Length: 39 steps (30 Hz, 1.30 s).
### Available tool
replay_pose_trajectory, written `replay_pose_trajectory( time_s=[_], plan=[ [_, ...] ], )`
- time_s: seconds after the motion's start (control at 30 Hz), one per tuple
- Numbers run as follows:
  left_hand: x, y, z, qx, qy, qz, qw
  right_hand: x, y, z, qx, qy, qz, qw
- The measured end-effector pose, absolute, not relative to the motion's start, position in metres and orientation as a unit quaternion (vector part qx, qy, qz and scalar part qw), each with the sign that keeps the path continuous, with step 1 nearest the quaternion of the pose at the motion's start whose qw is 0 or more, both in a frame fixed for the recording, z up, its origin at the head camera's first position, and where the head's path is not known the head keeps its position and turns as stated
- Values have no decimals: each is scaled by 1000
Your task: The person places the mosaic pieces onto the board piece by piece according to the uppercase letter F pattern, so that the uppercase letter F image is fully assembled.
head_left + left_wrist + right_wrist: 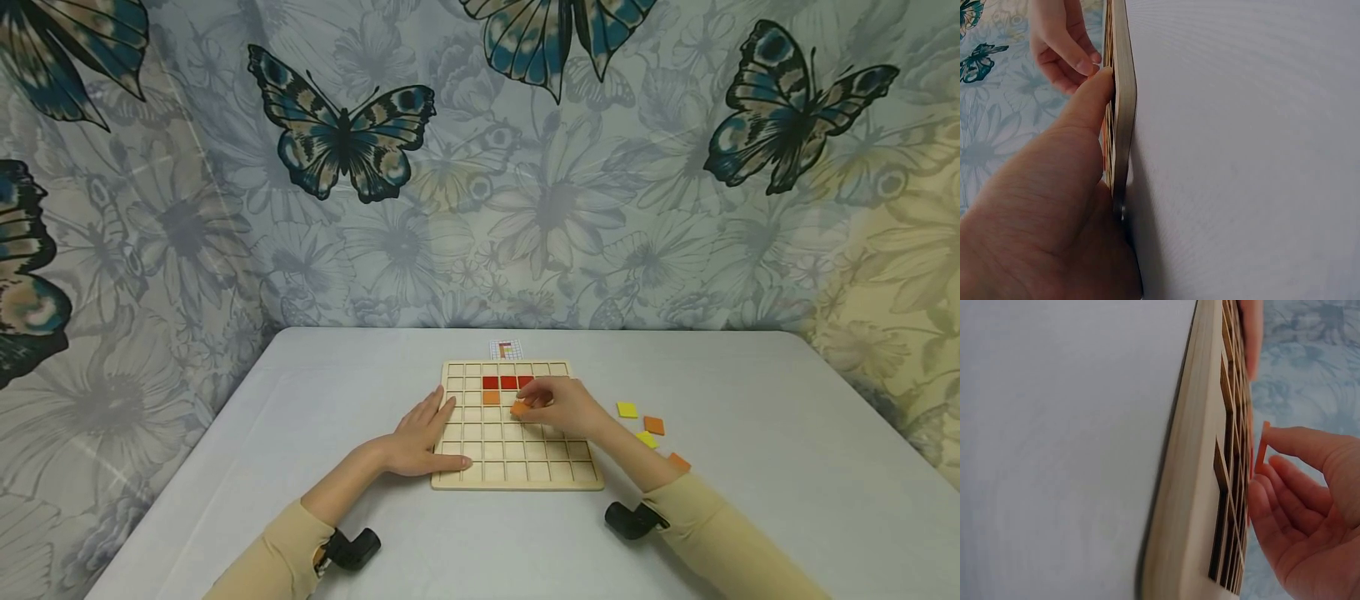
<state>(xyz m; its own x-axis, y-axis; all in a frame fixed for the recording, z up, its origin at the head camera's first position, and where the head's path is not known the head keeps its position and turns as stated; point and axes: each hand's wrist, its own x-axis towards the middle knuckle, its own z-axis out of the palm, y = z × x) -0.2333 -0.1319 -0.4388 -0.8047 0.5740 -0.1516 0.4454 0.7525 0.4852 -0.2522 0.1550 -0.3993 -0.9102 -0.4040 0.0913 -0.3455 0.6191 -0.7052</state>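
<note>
A wooden grid board (495, 452) lies on the table. Along its left side rests my left hand (412, 440), fingers straight and spread, thumb over the near left corner. Between thumb and fingers of my right hand (562, 404) I pinch a square orange tile (1262, 447), held on edge close over the grid in the right wrist view. In the head view, three red tiles (491, 382) form a row near the board's far side, the rightmost partly behind my right hand. Directly below the left red tile sits an orange tile (491, 397) in its cell.
Loose yellow tiles (627, 410) and orange tiles (654, 426) lie on the white table (750, 467) right of the board, one partly behind my right forearm. Behind the board is a small printed pattern card (506, 349). A butterfly-print cloth (525, 208) hangs at the back.
</note>
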Motion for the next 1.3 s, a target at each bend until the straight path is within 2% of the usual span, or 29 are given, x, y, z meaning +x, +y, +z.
replay_pose_trajectory(
  time_s=[0.8,1.3],
  plan=[
    [-231,-132,-434,272,923,226,150,-256,121,-404,-292,883,-368,15],
    [-226,-130,-421,273,922,225,157,-254,123,-404,-262,878,-396,58]
  ],
)
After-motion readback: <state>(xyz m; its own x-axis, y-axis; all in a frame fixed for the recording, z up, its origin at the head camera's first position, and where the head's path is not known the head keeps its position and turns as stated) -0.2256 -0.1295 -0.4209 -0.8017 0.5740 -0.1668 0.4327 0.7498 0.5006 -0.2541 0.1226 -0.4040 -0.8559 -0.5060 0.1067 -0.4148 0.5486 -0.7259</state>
